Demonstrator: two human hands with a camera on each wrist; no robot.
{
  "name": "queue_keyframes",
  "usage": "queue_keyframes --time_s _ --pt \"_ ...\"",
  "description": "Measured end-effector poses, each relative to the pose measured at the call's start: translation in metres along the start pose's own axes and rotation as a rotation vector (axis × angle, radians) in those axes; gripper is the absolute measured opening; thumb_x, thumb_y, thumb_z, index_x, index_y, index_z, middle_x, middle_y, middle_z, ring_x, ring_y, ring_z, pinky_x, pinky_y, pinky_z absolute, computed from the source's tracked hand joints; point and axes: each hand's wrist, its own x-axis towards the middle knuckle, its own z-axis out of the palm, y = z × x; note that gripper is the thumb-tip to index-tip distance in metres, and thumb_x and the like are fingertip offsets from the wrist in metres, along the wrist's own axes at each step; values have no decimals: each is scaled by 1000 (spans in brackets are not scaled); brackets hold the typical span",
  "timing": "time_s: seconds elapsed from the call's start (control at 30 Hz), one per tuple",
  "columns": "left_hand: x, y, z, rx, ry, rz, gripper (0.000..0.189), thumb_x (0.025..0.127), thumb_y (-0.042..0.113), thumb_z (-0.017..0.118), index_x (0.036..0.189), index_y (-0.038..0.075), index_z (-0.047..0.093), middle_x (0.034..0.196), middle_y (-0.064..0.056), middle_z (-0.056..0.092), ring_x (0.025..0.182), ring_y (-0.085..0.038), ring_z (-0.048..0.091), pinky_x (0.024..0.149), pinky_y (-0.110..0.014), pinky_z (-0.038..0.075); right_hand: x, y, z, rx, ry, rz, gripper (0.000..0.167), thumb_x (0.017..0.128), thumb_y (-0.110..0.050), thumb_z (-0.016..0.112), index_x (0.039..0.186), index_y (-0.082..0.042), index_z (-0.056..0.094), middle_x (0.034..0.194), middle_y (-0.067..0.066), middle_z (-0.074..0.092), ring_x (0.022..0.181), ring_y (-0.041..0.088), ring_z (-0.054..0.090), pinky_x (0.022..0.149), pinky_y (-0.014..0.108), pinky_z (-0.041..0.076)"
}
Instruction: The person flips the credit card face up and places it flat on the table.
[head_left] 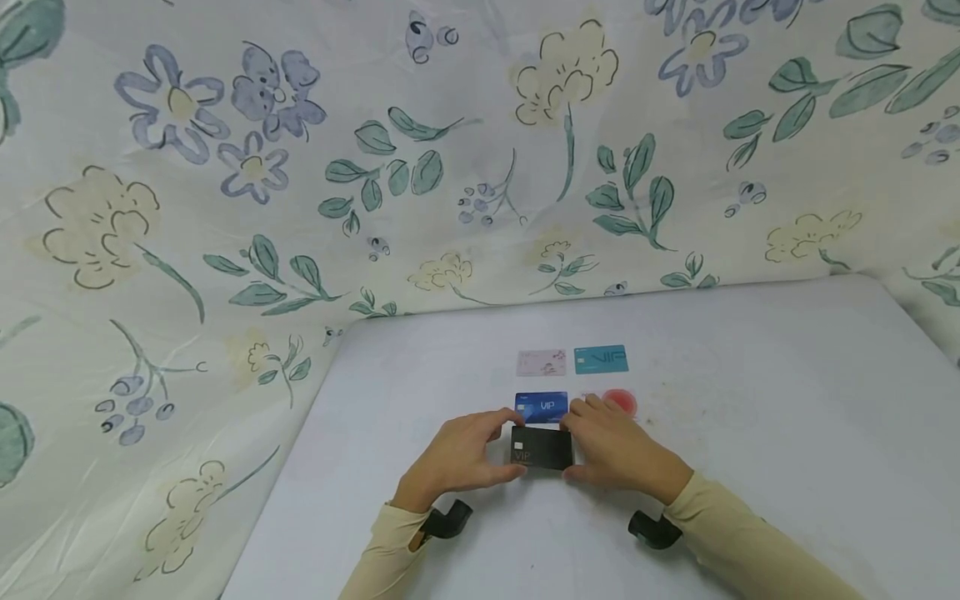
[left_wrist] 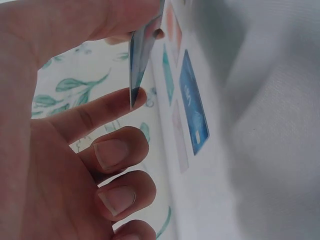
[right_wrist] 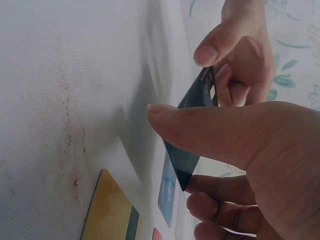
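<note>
A black VIP card [head_left: 542, 448] is held up between both hands, over the near side of a white table. My left hand [head_left: 467, 454] pinches its left edge between thumb and forefinger; the left wrist view shows this card [left_wrist: 142, 55] almost edge-on. On the other end, my right hand [head_left: 618, 446] grips it with the thumb across the face of the card [right_wrist: 182, 162]. Just behind lies a blue VIP card [head_left: 542, 407]. A card with a red circle [head_left: 619, 402] is partly covered by the right hand.
Farther back lie a pale pink card [head_left: 542, 362] and a teal VIP card [head_left: 601, 359]. A gold card [right_wrist: 105, 215] with a dark stripe shows low in the right wrist view. Floral fabric [head_left: 480, 167] hangs behind the white table [head_left: 750, 375].
</note>
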Motion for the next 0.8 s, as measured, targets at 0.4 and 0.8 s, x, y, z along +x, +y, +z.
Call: queue_keyframes --time_s 0.4,0.8 --pt "1 -3 7 29 -35 -21 56 80 51 79 128 25 64 93 5 70 83 -10 58 72 -29 47 1 -2 4 7 -37 24 63 75 -39 93 122 -6 70 116 8 67 115 27 58 109 50 48" --pt "2 -7 11 35 -71 -32 56 79 50 81 126 24 66 85 7 62 76 -9 52 67 -27 41 2 -4 8 8 -42 33 59 73 -39 94 118 -6 72 106 4 67 103 20 55 101 44 50"
